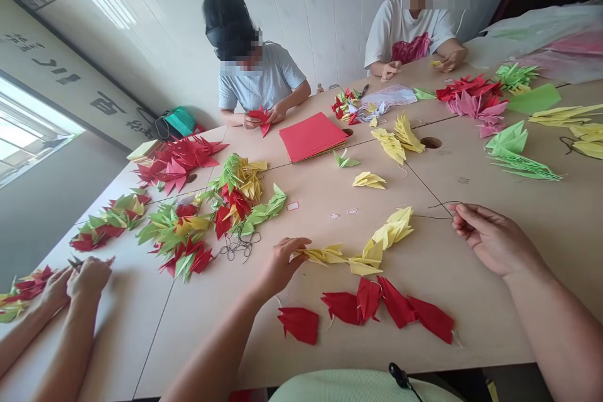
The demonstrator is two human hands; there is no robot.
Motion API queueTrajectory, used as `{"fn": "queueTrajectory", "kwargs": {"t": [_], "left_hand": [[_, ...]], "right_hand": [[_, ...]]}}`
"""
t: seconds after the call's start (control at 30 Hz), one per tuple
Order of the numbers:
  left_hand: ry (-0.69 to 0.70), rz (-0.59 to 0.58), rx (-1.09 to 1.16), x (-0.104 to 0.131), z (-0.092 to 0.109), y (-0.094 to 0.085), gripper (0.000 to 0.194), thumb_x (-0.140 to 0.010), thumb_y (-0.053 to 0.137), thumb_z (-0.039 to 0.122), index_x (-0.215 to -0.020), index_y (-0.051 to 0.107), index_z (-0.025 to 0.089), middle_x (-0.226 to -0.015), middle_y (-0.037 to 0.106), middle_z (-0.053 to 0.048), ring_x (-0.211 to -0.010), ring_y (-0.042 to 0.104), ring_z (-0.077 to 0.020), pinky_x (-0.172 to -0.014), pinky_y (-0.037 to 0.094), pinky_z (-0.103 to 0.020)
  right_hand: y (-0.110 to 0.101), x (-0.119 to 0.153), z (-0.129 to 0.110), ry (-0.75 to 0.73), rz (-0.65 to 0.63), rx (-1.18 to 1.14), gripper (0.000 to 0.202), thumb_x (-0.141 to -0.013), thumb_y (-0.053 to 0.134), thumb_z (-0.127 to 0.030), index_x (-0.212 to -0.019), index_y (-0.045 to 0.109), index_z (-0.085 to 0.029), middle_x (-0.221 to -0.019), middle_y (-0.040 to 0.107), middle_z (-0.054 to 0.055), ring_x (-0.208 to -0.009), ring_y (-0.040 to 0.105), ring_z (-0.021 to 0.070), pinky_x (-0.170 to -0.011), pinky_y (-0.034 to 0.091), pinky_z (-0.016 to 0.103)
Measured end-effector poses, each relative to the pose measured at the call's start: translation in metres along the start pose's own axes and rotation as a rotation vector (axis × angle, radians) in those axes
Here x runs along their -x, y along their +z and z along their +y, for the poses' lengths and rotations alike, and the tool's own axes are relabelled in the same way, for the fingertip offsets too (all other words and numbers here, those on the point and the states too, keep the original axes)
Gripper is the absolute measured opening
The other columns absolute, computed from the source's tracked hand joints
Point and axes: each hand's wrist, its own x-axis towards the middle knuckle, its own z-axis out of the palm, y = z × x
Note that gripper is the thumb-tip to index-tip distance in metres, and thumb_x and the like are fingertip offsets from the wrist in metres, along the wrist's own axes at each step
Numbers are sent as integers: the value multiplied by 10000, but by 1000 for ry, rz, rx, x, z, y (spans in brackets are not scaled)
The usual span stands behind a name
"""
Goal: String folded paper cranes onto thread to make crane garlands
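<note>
In the head view, a string of yellow folded-paper pieces [367, 257] lies across the table in front of me. My left hand [286, 264] is at its left end, thumb and fingers around the tip of a yellow piece. Off the right end runs a thin dark cord [431, 217]. My right hand [485, 235] pinches this cord between thumb and fingertips, a little above the table. Nearer to me lie a row of red folded-paper pieces [398, 311] with white thread and a separate red piece [299, 325].
Red, green and yellow paper garlands [179, 232] cover the left side, beside tangled black cord [240, 245]. Another person's hands [85, 279] work at far left. Two people sit opposite, near a stack of red paper [311, 136]. Green folded pieces [518, 151] lie at right.
</note>
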Motion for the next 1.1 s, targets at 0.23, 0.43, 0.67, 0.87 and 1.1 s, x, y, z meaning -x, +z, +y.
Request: {"fn": "queueTrajectory", "kwargs": {"t": [0.23, 0.43, 0.67, 0.87, 1.1], "left_hand": [[-46, 33, 13, 5, -8, -11, 210, -853, 571, 191, -1049, 642, 213, -940, 711, -45, -834, 666, -183, -753, 539, -316], [-3, 22, -14, 0, -2, 0, 409, -745, 737, 345, -1126, 634, 237, -1064, 685, -70, -1006, 590, -247, -881, 482, -393], [-13, 28, -67, -7, -1, 2, 85, -834, 587, 226, -800, 660, 198, -816, 662, -45, -810, 577, -200, -726, 473, -315], [-57, 39, -120, 5, -7, -11, 69, -805, 581, 196, -774, 643, 194, -803, 658, -41, -799, 578, -197, -711, 471, -307], [-8, 0, -176, 4, -2, -15, 123, -788, 644, 240, -908, 657, 214, -927, 674, -53, -886, 588, -225, -774, 503, -355]], "right_hand": [[-12, -8, 2, 75, 8, -151, 535, -316, 902, -522, -727, 743, -217, -597, 512, -24, -600, 451, 78, -473, 434, 126], [-11, -10, 3, 98, -13, -165, 528, -305, 918, -479, -716, 744, -197, -639, 544, -9, -617, 456, 79, -455, 431, 109], [-14, -9, 0, 107, 15, -233, 523, -303, 927, -439, -727, 742, -196, -572, 501, -28, -580, 444, 70, -460, 441, 114], [-17, -13, 3, 93, 16, -279, 485, -320, 924, -417, -701, 731, -187, -560, 473, -35, -556, 412, 60, -434, 419, 113], [-17, -13, 3, 85, 12, -255, 427, -381, 916, -402, -709, 738, -194, -574, 478, -24, -565, 423, 83, -428, 427, 162]]}}
